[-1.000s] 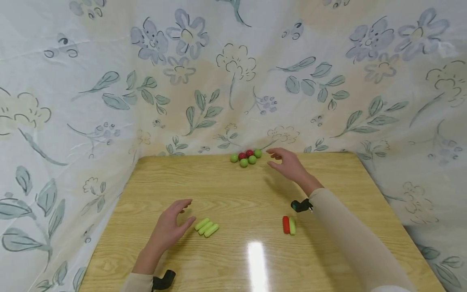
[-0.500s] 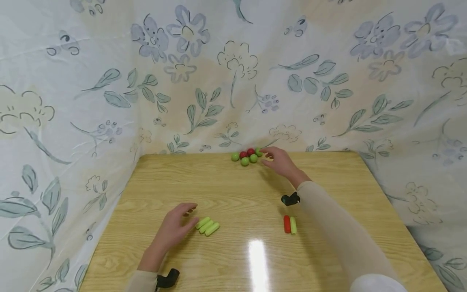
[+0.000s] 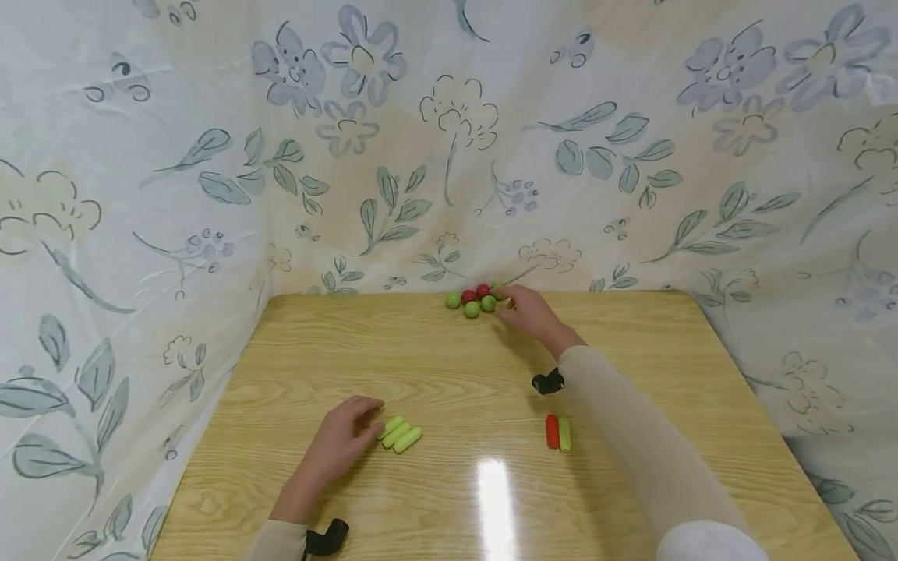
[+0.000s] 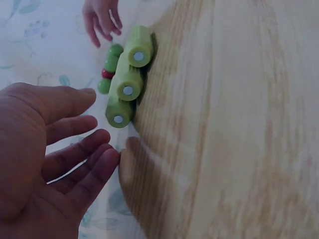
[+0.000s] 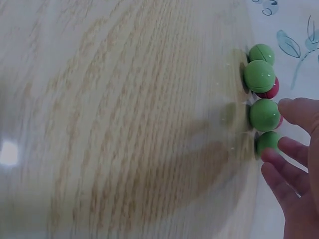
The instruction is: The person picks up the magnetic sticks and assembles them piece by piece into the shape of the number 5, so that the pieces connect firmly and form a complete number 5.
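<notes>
My right hand [image 3: 528, 312] is at the right end of a cluster of small balls at the table's back edge. Its thumb and fingers stand apart beside a green ball [image 5: 268, 143], partly hidden behind the fingertips. Other balls in the cluster are a green ball [image 3: 453, 300] and a red ball [image 3: 468, 297]. My left hand [image 3: 340, 439] hovers with parted fingers just left of three light-green sticks [image 3: 396, 436] lying side by side. In the left wrist view, round pale spots mark the ends of these green sticks [image 4: 128, 82], and the fingers hold nothing.
A red stick [image 3: 553, 431] and a green stick [image 3: 564, 434] lie together on the right side of the wooden table [image 3: 449, 374]. Floral cloth [image 3: 393, 156] hangs behind the table and along its sides. Light glares off the front of the tabletop.
The right hand has moved left to the green ball at the cluster's right end. The left hand has shifted slightly right and nearer the green sticks. Balls and sticks stay put.
</notes>
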The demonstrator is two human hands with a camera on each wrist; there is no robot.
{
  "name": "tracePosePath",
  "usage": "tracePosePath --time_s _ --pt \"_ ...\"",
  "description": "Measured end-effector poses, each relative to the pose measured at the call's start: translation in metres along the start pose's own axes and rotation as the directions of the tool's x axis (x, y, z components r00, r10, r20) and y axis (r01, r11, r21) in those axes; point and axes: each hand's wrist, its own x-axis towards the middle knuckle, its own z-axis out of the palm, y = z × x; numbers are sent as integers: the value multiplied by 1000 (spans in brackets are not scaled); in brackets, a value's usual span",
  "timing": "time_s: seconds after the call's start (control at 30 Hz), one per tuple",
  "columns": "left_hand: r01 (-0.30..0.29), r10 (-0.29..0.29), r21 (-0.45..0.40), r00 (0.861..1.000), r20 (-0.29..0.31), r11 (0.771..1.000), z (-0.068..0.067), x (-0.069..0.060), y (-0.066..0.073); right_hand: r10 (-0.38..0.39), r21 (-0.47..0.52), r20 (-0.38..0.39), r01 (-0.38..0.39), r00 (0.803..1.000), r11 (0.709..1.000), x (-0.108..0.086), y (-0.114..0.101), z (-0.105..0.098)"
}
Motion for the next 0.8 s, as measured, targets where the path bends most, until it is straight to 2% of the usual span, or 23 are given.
tracePosePath --time_s 0.23,0.6,0.8 --pt "34 -34 -16 999 9 999 3 0 -3 -21 -33 32 23 999 999 1 -5 7" --pt "55 -54 -26 998 36 998 3 0 -4 7 -118 75 2 997 993 4 -11 11" --pt "52 -50 -46 998 39 998 2 1 -3 39 -111 51 -33 998 993 7 -9 13"
